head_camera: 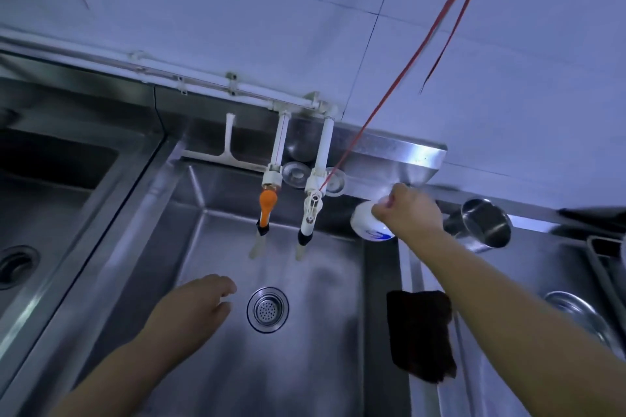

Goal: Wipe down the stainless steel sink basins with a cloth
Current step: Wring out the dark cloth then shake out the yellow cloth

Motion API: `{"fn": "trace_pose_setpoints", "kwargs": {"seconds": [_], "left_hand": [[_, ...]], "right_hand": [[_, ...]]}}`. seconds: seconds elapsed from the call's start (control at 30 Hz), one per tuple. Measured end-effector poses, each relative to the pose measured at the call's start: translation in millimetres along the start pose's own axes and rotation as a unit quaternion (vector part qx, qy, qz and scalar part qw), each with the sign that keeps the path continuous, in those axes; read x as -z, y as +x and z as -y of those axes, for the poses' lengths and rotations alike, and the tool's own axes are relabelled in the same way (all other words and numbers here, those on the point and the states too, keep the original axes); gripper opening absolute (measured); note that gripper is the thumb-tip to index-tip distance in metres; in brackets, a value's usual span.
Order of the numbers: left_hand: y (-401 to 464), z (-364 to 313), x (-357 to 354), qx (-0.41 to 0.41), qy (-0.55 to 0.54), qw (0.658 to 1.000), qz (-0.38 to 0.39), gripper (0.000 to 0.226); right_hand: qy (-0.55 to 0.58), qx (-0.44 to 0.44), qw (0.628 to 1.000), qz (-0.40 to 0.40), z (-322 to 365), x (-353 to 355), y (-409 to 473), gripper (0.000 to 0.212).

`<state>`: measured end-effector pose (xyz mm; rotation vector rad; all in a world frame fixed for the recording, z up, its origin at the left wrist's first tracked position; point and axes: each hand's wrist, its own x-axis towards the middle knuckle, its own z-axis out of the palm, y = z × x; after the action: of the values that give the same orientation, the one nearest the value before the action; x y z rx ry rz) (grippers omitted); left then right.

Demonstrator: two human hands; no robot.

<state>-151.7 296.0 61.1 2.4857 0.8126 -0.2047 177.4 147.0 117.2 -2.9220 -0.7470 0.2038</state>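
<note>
A stainless steel sink basin [210, 281] fills the middle of the view, with a round drain strainer [267, 310] in its floor. A dark brown cloth [420, 335] hangs over the divider on the basin's right side. My left hand [196, 305] hovers over the basin floor just left of the drain, fingers relaxed and holding nothing. My right hand [406, 213] reaches to the back right ledge and grips a white bowl with blue markings [371, 225], tilted on its side.
Two taps hang over the basin, one with an orange handle [267, 203], one white [313, 210]. Another basin [40, 173] lies at left. A steel cup [484, 222] lies on the right ledge, a steel bowl [576, 311] beyond. Red cords [406, 64] hang from above.
</note>
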Motion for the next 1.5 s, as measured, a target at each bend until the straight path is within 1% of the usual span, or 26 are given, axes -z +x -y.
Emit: {"fn": "trace_pose_setpoints", "kwargs": {"seconds": [0.13, 0.27, 0.37, 0.47, 0.6, 0.7, 0.77, 0.83, 0.93, 1.07, 1.17, 1.23, 1.3, 1.37, 1.43, 1.5], "left_hand": [[7.1, 1.7, -1.3, 0.0, 0.01, 1.0, 0.011, 0.026], [9.6, 6.9, 3.2, 0.016, 0.023, 1.0, 0.009, 0.027], [10.6, 9.7, 6.2, 0.025, 0.029, 0.999, 0.007, 0.027], [11.4, 9.0, 7.4, 0.032, 0.027, 0.999, 0.005, 0.027], [13.1, 4.7, 5.7, 0.035, 0.019, 0.999, 0.007, 0.026], [14.8, 0.2, 5.7, 0.031, 0.009, 0.999, 0.012, 0.026], [15.5, -3.5, 7.2, 0.025, 0.005, 1.0, 0.013, 0.026], [16.6, -6.9, 9.9, 0.019, 0.008, 1.0, 0.011, 0.026], [16.5, -9.7, 14.5, 0.006, 0.018, 1.0, 0.006, 0.026], [10.2, -8.5, 23.1, -0.01, 0.017, 1.0, 0.0, 0.026], [3.3, -0.6, 33.1, -0.019, -0.001, 1.0, -0.004, 0.026], [-2.9, 9.0, 40.5, -0.021, -0.012, 1.0, -0.006, 0.025], [-10.0, 22.3, 48.6, -0.025, -0.018, 1.0, -0.005, 0.024], [-17.9, 40.3, 59.9, -0.026, -0.018, 0.999, -0.011, 0.024], [-28.8, 65.0, 75.7, -0.032, -0.009, 0.999, -0.017, 0.025], [-42.9, 96.7, 95.4, -0.034, -0.006, 0.999, -0.028, 0.025]], "right_hand": [[0.05, -0.014, 0.999, -0.014, 6.8, 5.9, 47.3, 0.023], [0.065, -0.003, 0.998, -0.022, 16.3, 10.8, 80.0, 0.022], [0.051, 0.0, 0.999, -0.013, 19.8, 16.2, 96.0, 0.018], [0.038, -0.001, 0.999, -0.014, 20.6, 17.9, 106.5, 0.021], [0.03, -0.003, 1.0, -0.001, 22.2, 15.4, 115.3, 0.012], [-0.008, 0.021, 1.0, -0.001, 19.7, 14.4, 116.0, 0.019], [-0.031, 0.067, 0.997, -0.035, 13.3, 12.5, 108.2, 0.027], [-0.034, 0.093, 0.993, -0.072, 7.3, 10.5, 95.5, 0.032], [-0.087, 0.119, 0.983, -0.113, 5.4, 7.9, 72.8, 0.026], [-0.091, 0.142, 0.97, -0.177, 12.4, 17.5, 25.5, 0.023], [-0.05, 0.2, 0.941, -0.269, 33.8, 36.1, -20.6, 0.016], [-0.033, 0.245, 0.913, -0.325, 57.1, 50.0, -49.6, 0.022], [-0.031, 0.284, 0.896, -0.339, 84.3, 58.7, -73.9, 0.024], [-0.03, 0.307, 0.889, -0.34, 116.0, 62.4, -95.4, 0.024], [-0.012, 0.32, 0.886, -0.336, 155.0, 60.1, -115.6, 0.025], [0.005, 0.336, 0.889, -0.31, 201.2, 52.6, -133.8, 0.025]]}}
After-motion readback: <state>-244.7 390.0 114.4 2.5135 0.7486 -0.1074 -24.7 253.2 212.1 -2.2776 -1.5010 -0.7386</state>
